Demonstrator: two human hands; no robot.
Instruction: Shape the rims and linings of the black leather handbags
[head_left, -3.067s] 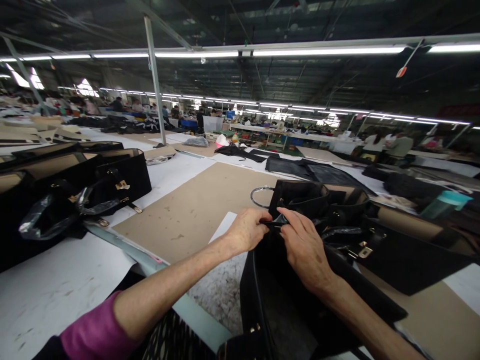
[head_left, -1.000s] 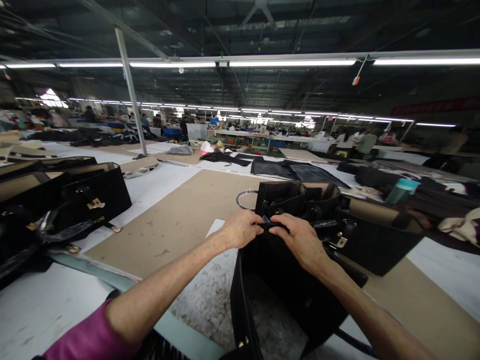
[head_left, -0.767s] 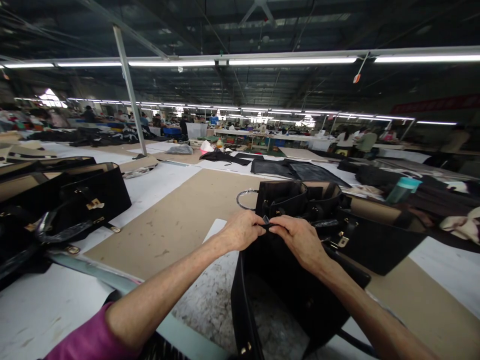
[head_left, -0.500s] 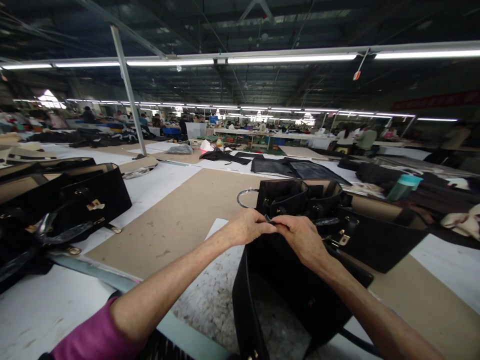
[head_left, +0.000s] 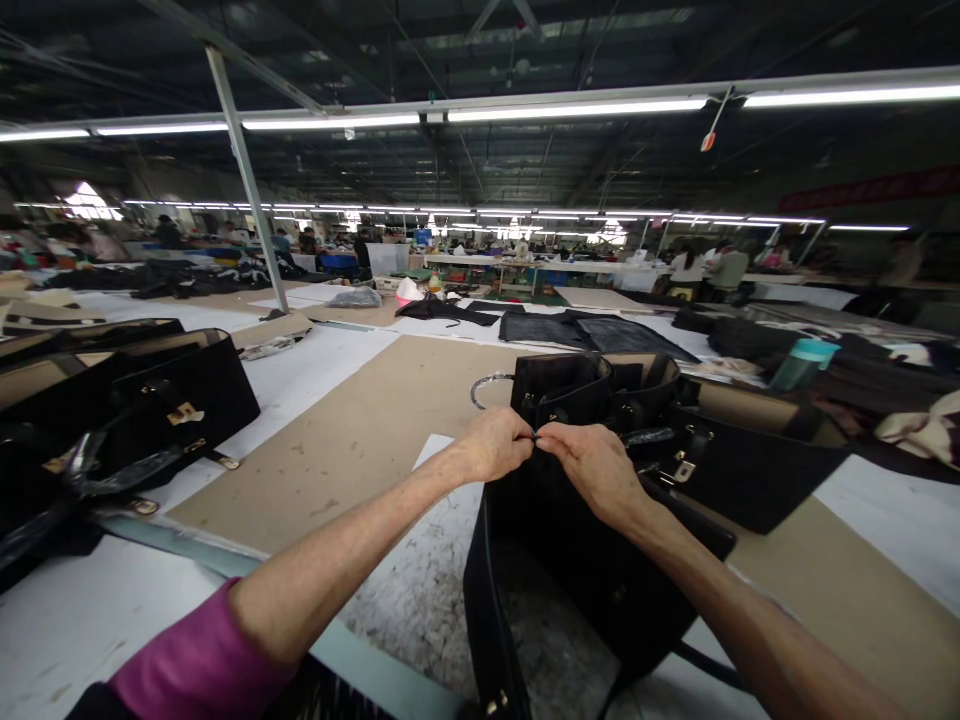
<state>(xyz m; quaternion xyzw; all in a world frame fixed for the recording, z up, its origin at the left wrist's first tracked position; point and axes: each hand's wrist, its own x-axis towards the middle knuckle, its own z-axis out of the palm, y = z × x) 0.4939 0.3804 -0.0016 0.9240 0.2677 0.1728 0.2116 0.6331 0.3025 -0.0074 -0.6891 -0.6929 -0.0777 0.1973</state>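
Note:
A black handbag stands open in front of me on the table, a strap-like band curving down its near left side. At its far upper edge, my left hand is closed in a pinch. My right hand pinches the same spot from the other side, and the two sets of fingertips nearly touch. A small dark bit of the bag's edge shows between them; its exact shape is hidden by the fingers. Just beyond my hands are more black handbags with tan linings, gold-coloured clasps and plastic-wrapped handles.
Further black handbags stand at the left. Brown board and white sheets cover the table. Dark fabric panels lie farther back, a teal-lidded bottle stands right, and a metal post rises at left. People work in the background.
Both hands have shifted slightly left, and their fingertips have drawn closer together on the bag's edge. The dark strip seen between them earlier now shows less. The view has tilted slightly.

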